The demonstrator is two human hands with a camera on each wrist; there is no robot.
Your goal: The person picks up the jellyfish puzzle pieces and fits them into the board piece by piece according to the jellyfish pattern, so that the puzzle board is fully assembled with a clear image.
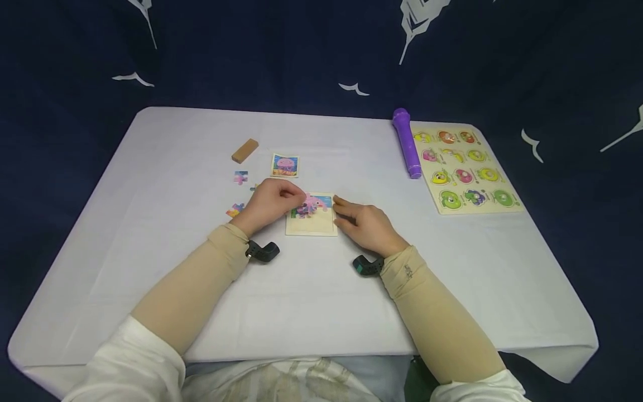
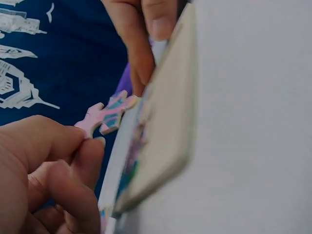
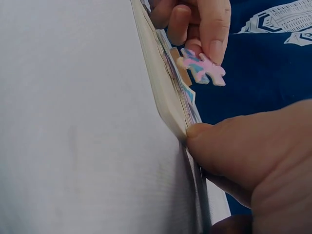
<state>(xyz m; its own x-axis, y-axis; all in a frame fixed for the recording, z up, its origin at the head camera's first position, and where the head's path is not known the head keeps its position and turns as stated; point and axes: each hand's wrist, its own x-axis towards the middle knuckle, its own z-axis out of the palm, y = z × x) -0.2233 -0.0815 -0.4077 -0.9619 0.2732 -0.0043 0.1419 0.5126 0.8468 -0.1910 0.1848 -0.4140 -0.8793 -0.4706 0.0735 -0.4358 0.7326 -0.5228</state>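
Between thumb and fingertips, my left hand (image 1: pixel 273 200) pinches a pink and blue jigsaw piece (image 2: pixel 109 114), lifted over the puzzle board (image 1: pixel 311 228). The upper part of that pale wooden board carries fitted pieces with a pink figure on blue; its lower part is bare wood. At the board's right edge, my right hand (image 1: pixel 369 226) rests with fingers extended, the thumb (image 3: pixel 207 141) touching the rim. Loose jigsaw pieces lie left of the board: a pink and blue one (image 1: pixel 241 177) and a multicoloured one (image 1: pixel 235 210). Another is partly hidden behind my left hand.
Behind the board lies a small picture card (image 1: pixel 285 166) with a pink creature. A brown wooden block (image 1: pixel 245 151) is further back left. At the back right, a purple microphone-shaped toy (image 1: pixel 407 144) lies beside a fruit puzzle board (image 1: pixel 482 207). A white cloth (image 1: pixel 301 312) covers the table.
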